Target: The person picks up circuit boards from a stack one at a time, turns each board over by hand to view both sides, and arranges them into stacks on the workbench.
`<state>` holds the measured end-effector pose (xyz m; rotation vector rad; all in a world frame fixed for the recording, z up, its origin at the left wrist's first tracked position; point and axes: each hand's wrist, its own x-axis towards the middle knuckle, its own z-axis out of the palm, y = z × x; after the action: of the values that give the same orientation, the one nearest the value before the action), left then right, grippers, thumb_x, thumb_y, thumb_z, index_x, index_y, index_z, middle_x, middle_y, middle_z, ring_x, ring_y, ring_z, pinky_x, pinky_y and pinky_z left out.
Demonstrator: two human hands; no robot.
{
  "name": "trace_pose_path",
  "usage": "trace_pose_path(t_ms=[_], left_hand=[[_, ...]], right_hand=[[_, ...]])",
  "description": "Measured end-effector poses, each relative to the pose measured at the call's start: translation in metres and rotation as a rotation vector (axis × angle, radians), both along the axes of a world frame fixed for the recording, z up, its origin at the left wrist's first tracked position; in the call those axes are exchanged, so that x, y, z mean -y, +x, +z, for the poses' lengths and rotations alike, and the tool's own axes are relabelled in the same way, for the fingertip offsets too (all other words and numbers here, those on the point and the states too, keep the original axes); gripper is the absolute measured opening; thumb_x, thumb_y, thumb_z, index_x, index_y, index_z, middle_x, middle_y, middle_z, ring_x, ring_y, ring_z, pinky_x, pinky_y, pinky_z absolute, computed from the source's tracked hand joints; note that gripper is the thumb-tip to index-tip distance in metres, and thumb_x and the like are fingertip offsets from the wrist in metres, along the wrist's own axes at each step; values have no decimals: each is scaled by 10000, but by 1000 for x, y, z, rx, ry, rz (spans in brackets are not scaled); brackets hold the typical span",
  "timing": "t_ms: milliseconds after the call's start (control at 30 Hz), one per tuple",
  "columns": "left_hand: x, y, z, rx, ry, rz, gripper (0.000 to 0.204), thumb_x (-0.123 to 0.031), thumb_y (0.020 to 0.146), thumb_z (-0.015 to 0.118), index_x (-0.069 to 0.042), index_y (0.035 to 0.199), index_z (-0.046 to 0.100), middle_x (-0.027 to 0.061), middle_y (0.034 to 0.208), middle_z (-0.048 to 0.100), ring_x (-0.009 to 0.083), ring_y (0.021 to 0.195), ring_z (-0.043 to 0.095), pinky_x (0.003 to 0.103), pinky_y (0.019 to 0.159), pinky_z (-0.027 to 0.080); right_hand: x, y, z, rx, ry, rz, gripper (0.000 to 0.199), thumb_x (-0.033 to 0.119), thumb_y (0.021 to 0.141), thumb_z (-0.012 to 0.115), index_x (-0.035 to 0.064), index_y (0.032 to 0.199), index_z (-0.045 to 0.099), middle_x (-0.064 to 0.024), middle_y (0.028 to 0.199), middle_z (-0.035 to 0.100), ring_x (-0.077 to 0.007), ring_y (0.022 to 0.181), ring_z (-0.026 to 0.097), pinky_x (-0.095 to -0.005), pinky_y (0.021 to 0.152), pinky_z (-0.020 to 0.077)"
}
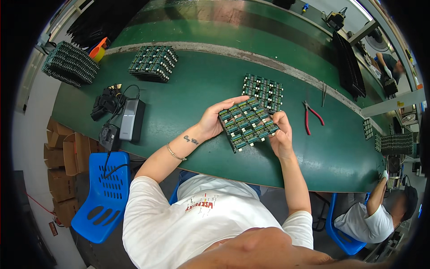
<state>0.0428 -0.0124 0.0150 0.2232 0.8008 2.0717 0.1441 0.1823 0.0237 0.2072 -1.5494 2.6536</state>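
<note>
Both my hands hold a green circuit board panel made of several small boards, lifted a little above the green table. My left hand grips its left edge, with fingers reaching over the top. My right hand grips its right edge, thumb on top. A second, similar panel lies flat on the table just behind the held one.
Red-handled pliers and tweezers lie to the right. Stacks of boards sit at the far left and back. A grey power adapter with cables lies left. Blue chair, cardboard boxes, another seated person at right.
</note>
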Motion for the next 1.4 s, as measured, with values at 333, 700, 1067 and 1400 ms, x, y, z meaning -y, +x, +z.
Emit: trace_pose_path(t_ms=[333, 700, 1067, 1400], left_hand=[[-2, 3, 4, 19, 9, -18, 473, -176, 893, 387, -14, 1338, 385, 119, 1300, 491, 191, 1104, 532, 305, 943, 420], [-3, 14, 6, 100, 196, -187, 535, -179, 889, 438, -29, 1375, 271, 132, 1127, 564, 190, 976, 590, 343, 891, 469], [-1, 24, -1, -271, 235, -102, 437, -153, 739, 609, -44, 1125, 436, 145, 1060, 571, 212, 912, 591, 335, 840, 481], [0, 27, -4, -392, 103, -60, 446, -140, 697, 631, -43, 1092, 449, 139, 1084, 561, 220, 1003, 547, 335, 911, 423]], right_hand=[[1, -1, -3, 3, -82, -53, 314, 319, 805, 588, 149, 977, 389, -66, 916, 556, -153, 832, 562, -262, 713, 453], [-17, -5, -18, 169, -925, 415, 335, 398, 863, 468, 140, 1067, 531, -85, 898, 573, -137, 759, 553, -244, 646, 442], [-4, -4, 9, 341, -695, 24, 684, 650, 863, 342, 105, 1260, 456, -123, 1046, 597, -219, 884, 601, -395, 743, 503], [-2, -3, 9, 299, -650, 66, 781, 708, 829, 294, 119, 1332, 393, -150, 1244, 513, -311, 1116, 525, -469, 934, 434]])
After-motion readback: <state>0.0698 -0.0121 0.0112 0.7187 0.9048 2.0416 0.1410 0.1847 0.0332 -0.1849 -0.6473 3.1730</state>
